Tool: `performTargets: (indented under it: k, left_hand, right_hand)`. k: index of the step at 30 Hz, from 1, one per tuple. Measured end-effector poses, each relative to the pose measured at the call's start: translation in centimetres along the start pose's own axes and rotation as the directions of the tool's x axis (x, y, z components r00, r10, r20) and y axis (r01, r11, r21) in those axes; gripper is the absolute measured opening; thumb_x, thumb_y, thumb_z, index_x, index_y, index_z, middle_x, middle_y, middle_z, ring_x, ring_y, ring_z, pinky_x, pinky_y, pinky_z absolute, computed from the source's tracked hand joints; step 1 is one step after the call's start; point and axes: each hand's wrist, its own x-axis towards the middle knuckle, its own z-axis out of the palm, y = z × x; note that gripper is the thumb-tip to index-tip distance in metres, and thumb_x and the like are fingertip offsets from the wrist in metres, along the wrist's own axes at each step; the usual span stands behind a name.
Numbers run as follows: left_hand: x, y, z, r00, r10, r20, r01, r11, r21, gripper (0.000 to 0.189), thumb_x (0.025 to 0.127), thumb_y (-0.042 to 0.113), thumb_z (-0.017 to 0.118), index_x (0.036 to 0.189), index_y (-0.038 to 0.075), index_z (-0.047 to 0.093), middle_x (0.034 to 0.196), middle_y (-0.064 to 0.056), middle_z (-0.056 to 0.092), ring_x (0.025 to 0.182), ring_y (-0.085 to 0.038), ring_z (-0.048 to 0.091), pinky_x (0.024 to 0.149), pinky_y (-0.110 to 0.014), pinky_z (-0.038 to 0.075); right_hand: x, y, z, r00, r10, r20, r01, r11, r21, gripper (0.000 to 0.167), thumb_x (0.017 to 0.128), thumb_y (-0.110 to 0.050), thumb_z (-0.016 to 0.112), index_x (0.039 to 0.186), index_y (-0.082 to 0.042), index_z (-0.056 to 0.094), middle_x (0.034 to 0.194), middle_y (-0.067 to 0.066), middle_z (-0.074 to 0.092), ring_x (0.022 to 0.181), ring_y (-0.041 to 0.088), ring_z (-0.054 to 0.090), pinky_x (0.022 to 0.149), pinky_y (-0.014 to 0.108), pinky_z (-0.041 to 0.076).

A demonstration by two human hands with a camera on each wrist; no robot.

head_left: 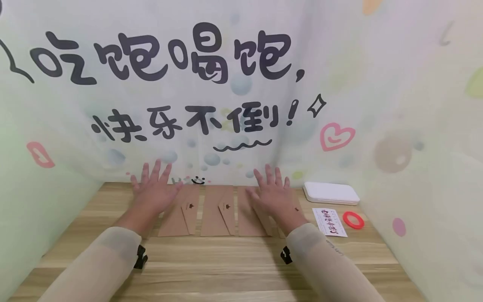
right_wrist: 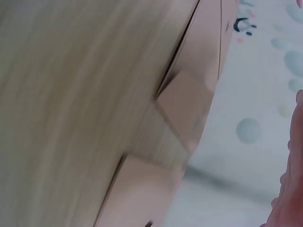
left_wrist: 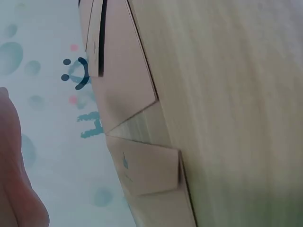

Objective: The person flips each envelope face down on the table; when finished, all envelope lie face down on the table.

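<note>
While your left hand and right hand appear raised over the far part of the desk, their fingers spread, released and grasping nothing, the brown envelopes lie in a row between and below those fingers, with narrow gaps. If you lower both hands carelessly, the likeliest mishap is a skewed row: a fingertip could catch a flap and drag one envelope over its neighbour. Paper on this surface probably slides easily, so even a light sideways brush could do it. Because your right hand partly hides the rightmost envelope, you may misjudge its edge and crease it. Watch the right sleeve too: right of your right fingers, the card lies just beside it in the head view, and an outward swing could sweep it toward the red ring. The white case, also right of those fingers, looks less easily shifted. Reaching too far forward could rumple the printed backdrop beyond your fingertips.
</note>
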Motion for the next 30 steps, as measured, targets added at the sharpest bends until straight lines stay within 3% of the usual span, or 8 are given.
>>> performTargets:
  k: [5,12,16,18,22,26,30]
  left_hand:
    - [-0.5,-1.2,-0.2,0.999,-0.038,-0.009,0.037,0.998,-0.048,0.104,0.095,0.090,0.013,0.174,0.023,0.004,0.179,-0.012,-0.021,0.162,-0.054,-0.022,0.118,-0.080,-0.024]
    - [-1.7,-3.4,-1.0,0.994,-0.105,0.032,0.107,0.990,-0.089,0.103,0.099,0.086,0.015,0.174,0.015,0.004,0.179,-0.023,-0.013,0.161,-0.059,-0.016,0.119,-0.088,-0.002]
    - [-2.6,-5.2,-1.2,0.993,-0.109,0.034,0.113,0.986,-0.122,0.101,0.102,0.081,0.015,0.173,0.009,0.006,0.177,-0.031,-0.004,0.159,-0.063,-0.007,0.117,-0.089,0.007]
    - [-3.0,-5.8,-1.3,0.994,-0.099,0.034,0.104,0.982,-0.159,0.100,0.104,0.078,0.015,0.172,0.006,0.006,0.176,-0.033,-0.002,0.158,-0.065,-0.003,0.116,-0.089,0.008]
    - [-3.7,-6.7,-1.5,0.992,-0.103,0.073,0.118,0.963,-0.241,0.098,0.106,0.075,0.015,0.171,0.002,0.005,0.174,-0.037,0.002,0.153,-0.070,0.002,0.111,-0.091,0.012]
    - [-4.2,-7.8,-1.5,0.979,-0.158,0.130,0.187,0.946,-0.265,0.099,0.104,0.077,0.009,0.171,0.004,0.005,0.173,-0.039,0.008,0.149,-0.075,0.007,0.106,-0.094,0.017]
    - [-4.7,-9.2,-1.6,0.969,-0.181,0.167,0.227,0.918,-0.324,0.097,0.105,0.074,0.006,0.171,0.003,0.008,0.172,-0.039,0.010,0.149,-0.075,0.009,0.109,-0.092,0.014]
  right_hand:
    - [-0.2,-2.1,0.4,1.000,-0.022,-0.001,0.022,0.999,0.027,0.082,0.102,-0.082,0.023,0.172,-0.043,0.010,0.184,0.004,0.001,0.170,0.041,0.002,0.133,0.071,0.011]
    - [-0.7,-6.5,0.2,0.997,-0.082,-0.014,0.083,0.987,0.139,0.081,0.103,-0.077,0.035,0.172,-0.034,0.023,0.178,0.007,0.028,0.164,0.038,0.026,0.130,0.068,0.025]
    - [-1.0,-9.2,0.2,0.992,-0.125,-0.017,0.126,0.970,0.207,0.079,0.105,-0.071,0.044,0.170,-0.030,0.029,0.172,0.006,0.040,0.159,0.034,0.037,0.128,0.062,0.034]
    - [-1.2,-10.5,0.1,0.988,-0.152,-0.013,0.150,0.947,0.283,0.077,0.105,-0.065,0.050,0.169,-0.028,0.032,0.169,0.005,0.045,0.157,0.033,0.042,0.127,0.058,0.038]
    - [-1.5,-13.2,0.3,0.982,-0.190,0.020,0.152,0.840,0.521,0.073,0.103,-0.054,0.062,0.167,-0.027,0.038,0.168,0.003,0.048,0.156,0.028,0.045,0.126,0.051,0.043]
    - [-2.1,-16.4,0.8,0.976,-0.201,0.081,0.081,0.684,0.725,0.068,0.101,-0.050,0.066,0.163,-0.034,0.043,0.163,-0.001,0.055,0.148,0.027,0.054,0.115,0.049,0.053]
    - [-2.8,-19.4,1.4,0.973,-0.173,0.153,-0.036,0.538,0.842,0.059,0.100,-0.049,0.069,0.156,-0.038,0.052,0.150,-0.004,0.065,0.131,0.019,0.064,0.103,0.042,0.058]
